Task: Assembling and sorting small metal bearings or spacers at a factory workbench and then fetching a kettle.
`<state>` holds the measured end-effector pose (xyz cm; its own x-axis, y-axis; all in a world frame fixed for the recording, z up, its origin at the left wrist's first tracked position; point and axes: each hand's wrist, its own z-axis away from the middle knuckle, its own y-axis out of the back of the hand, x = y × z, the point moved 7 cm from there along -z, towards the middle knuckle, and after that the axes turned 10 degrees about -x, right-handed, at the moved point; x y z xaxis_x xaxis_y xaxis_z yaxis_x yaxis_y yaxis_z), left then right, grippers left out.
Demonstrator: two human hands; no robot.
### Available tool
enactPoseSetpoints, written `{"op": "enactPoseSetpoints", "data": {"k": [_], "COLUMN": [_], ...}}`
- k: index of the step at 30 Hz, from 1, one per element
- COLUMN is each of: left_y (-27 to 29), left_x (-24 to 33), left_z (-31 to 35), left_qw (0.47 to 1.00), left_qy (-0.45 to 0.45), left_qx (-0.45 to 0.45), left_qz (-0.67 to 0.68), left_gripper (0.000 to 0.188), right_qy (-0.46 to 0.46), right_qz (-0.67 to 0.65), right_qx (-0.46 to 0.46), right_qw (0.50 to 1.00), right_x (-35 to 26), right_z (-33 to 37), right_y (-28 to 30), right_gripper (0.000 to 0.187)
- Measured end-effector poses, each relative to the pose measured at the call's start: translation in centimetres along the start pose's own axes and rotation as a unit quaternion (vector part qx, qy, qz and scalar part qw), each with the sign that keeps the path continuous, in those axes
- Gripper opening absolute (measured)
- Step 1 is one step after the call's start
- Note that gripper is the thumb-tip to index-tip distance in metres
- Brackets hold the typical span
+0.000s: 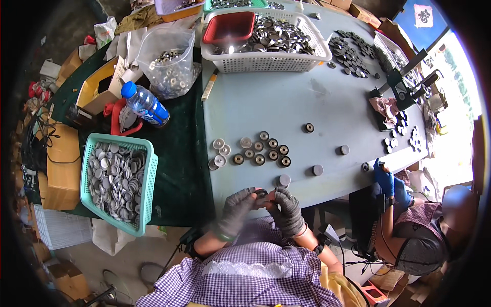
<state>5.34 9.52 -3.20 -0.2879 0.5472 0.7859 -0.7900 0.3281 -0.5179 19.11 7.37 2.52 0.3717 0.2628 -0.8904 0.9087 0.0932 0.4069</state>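
Note:
Both of my hands wear grey gloves with bare fingertips and meet at the table's near edge. My left hand (237, 209) is closed on a dark round part (261, 194), held between thumb and fingers. Close beside it, my right hand (287, 211) is closed in a pinch. What sits in its fingertips is too small to make out. Just beyond the right hand stands a grey cap (284, 180). Further up lie several round parts with dark rims (259, 159), and at their left several pale silvery discs (220, 160).
A green basket (151, 176) of grey caps stands at left, near a blue-capped bottle (148, 106) and a bag of parts (169, 77). A white basket (266, 62) sits at the back. At right, a co-worker's blue-gloved hand (383, 179) works near a bench press (401, 89).

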Motion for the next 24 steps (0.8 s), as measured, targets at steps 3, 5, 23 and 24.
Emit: {"op": "enactPoseSetpoints", "data": {"k": [3, 5, 23, 24], "left_y": [-0.1, 0.0, -2.2, -2.2], "left_x": [-0.3, -0.6, 3.9, 3.8], "left_z": [0.2, 0.3, 1.9, 1.9], "left_qw": [1.000, 0.999, 0.876, 0.876], "left_qy": [-0.011, -0.014, -0.251, -0.238], "left_qx": [-0.021, -0.033, -0.021, -0.021], "left_qz": [-0.011, -0.010, -0.411, -0.419], "left_gripper": [0.029, 0.031, 0.017, 0.017], "right_qy": [0.013, 0.022, 0.004, 0.003], "right_qz": [0.021, 0.029, -0.004, -0.005], "right_qx": [0.004, -0.014, -0.055, -0.055], "right_qw": [1.000, 0.999, 0.998, 0.998], "right_x": [0.1, -0.1, 0.3, 0.1], "right_z": [0.0, -0.1, 0.5, 0.3], "right_y": [0.0, -0.1, -0.8, -0.6], "right_gripper": [0.019, 0.020, 0.028, 0.028]}}
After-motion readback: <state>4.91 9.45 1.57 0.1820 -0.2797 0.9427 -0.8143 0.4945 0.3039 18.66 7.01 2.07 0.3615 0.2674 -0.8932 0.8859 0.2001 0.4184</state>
